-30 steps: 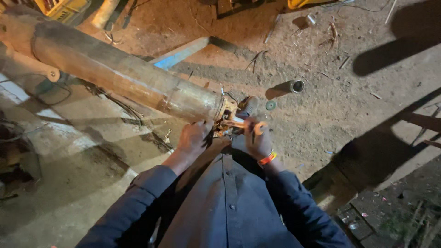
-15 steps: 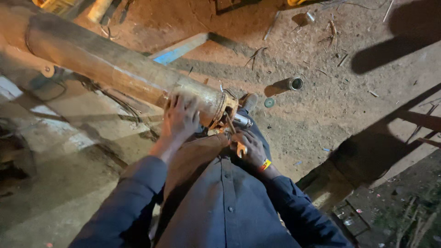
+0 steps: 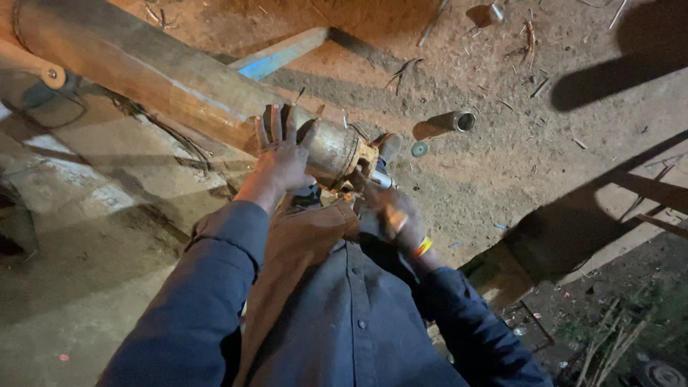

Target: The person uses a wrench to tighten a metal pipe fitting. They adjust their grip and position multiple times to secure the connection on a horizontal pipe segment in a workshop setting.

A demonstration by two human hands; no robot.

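- Reddish dirt ground point(image 3: 545, 165), night-lit.
- Long rusty steel pipe point(image 3: 179, 79) runs far-left to centre.
- Left hand point(image 3: 283, 154) flat on the pipe, fingers spread, not gripping.
- Right hand point(image 3: 394, 215) curled at the pipe end; held item unclear.
- Short grey tube point(image 3: 455, 122) lies right, apart.

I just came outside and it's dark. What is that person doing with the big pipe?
A person in a dark blue shirt leans over a long, thick metal pipe that slants above the dirt ground. The left hand lies flat on the pipe near its end. The right hand is at the pipe's end fitting, in shadow. A short metal tube lies on the dirt nearby.
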